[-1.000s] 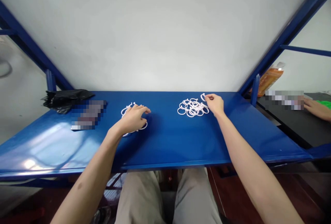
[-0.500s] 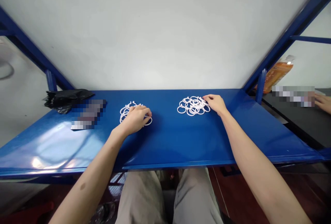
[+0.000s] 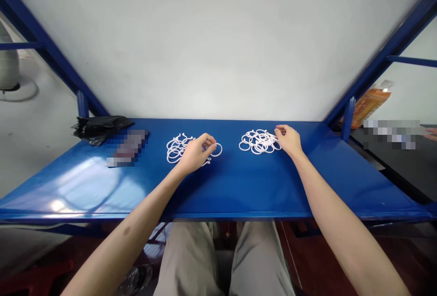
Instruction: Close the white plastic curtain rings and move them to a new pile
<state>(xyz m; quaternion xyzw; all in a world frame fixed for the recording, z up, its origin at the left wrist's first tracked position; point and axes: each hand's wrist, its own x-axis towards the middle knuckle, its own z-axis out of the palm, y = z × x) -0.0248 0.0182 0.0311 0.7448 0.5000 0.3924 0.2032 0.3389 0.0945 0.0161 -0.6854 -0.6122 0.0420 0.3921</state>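
Note:
Two heaps of white plastic rings lie on the blue table (image 3: 239, 182). The left heap (image 3: 177, 148) sits just left of my left hand (image 3: 196, 154), whose fingers are pinched on one white ring (image 3: 215, 150) pulled out to the right of that heap. The right heap (image 3: 258, 141) lies at the table's back middle. My right hand (image 3: 289, 140) rests at its right edge, fingers curled and touching the rings there; whether it grips one I cannot make out.
A crumpled black bag (image 3: 99, 128) and a blurred flat object (image 3: 128, 149) lie at the back left. Blue frame posts (image 3: 346, 113) rise at both back corners. An orange bottle (image 3: 370, 102) stands beyond the right post by a dark table (image 3: 403, 164).
My left hand has moved right, drawing one ring out of the left heap. My right hand has stayed at the right heap's edge. The view has shifted slightly.

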